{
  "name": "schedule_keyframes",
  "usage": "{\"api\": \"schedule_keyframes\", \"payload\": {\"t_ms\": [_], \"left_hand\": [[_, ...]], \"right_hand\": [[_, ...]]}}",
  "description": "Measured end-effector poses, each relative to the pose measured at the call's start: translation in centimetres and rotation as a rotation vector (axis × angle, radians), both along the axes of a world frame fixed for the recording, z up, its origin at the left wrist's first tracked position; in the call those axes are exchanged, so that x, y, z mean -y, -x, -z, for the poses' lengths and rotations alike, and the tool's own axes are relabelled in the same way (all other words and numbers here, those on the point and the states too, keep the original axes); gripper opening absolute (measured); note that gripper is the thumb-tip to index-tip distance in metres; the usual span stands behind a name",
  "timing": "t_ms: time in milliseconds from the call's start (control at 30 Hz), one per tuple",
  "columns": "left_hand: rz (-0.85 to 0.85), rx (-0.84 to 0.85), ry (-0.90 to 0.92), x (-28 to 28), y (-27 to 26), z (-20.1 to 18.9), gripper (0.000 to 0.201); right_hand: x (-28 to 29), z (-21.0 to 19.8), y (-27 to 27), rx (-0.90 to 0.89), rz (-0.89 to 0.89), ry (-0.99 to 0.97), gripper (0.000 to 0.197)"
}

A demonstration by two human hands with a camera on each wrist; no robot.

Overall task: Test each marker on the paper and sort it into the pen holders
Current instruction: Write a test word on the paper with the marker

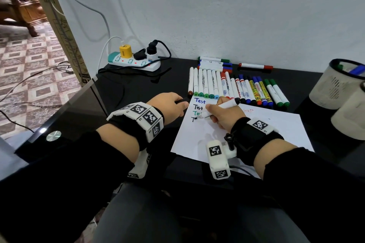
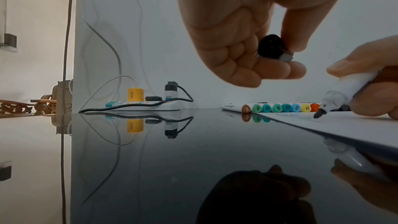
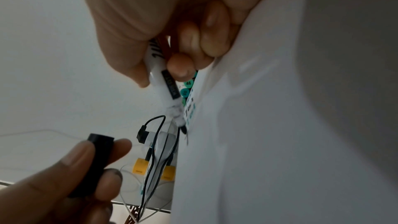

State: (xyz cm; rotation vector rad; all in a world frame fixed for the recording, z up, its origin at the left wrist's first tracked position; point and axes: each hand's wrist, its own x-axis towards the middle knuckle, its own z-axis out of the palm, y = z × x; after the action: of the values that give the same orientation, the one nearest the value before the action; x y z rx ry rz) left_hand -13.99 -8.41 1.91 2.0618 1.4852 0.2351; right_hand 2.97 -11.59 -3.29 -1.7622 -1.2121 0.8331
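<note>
Early on: right hand (image 1: pixel 222 117) grips an uncapped marker (image 1: pixel 218 109) mid-fourth "Test" line on the paper (image 1: pixel 256 134), left hand (image 1: pixel 170 104) pinches its cap (image 2: pixel 273 47), few markers in holders (image 1: pixel 339 85), most still unsorted on tabletop (image 1: pixel 138 92).

— What did the person wear?
— Black long sleeves (image 1: pixel 65 165), grey trousers (image 1: pixel 150 217). Behind each hand sat a black wrist strap (image 1: pixel 254 140).
— Any markings?
— White blocks (image 1: pixel 138 116) printed with black square codes ringed the left wrist; a white camera housing (image 1: pixel 218 159) hung beside the right.
</note>
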Motion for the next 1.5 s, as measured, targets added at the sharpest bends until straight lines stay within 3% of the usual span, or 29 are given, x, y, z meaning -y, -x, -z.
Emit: {"api": "schedule_keyframes", "payload": {"t_ms": [1500], "left_hand": [[-0.018,-0.023,-0.002,-0.39,-0.01,0.53,0.028]], "right_hand": [[0.20,-0.17,-0.04,-0.189,0.112,-0.007,0.036]]}}
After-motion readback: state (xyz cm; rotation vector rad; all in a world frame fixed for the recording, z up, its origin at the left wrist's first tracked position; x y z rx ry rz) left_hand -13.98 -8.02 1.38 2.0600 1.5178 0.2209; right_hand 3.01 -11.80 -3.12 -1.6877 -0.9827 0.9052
